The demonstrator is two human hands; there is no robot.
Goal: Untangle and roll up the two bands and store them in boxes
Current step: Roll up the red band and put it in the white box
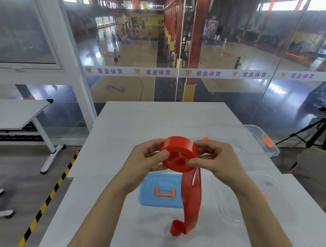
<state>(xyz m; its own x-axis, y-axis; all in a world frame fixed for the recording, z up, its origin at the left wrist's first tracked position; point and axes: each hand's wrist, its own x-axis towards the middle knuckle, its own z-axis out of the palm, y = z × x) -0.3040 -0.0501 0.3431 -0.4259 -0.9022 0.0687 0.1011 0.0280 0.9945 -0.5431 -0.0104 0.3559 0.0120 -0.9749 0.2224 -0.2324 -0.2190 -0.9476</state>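
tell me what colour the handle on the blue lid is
Orange. The handle on the blue lid shows best in the head view.

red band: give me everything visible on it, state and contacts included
The red band is a flat, glossy strip, rubbery-looking, mostly wound into a thick coil held above the white table. The left hand and right hand pinch the coil from either side, thumbs on its near face. An unrolled tail hangs from the coil's lower right, running down in front of the blue lid, with its end curled on the tabletop. It is not in any box yet.
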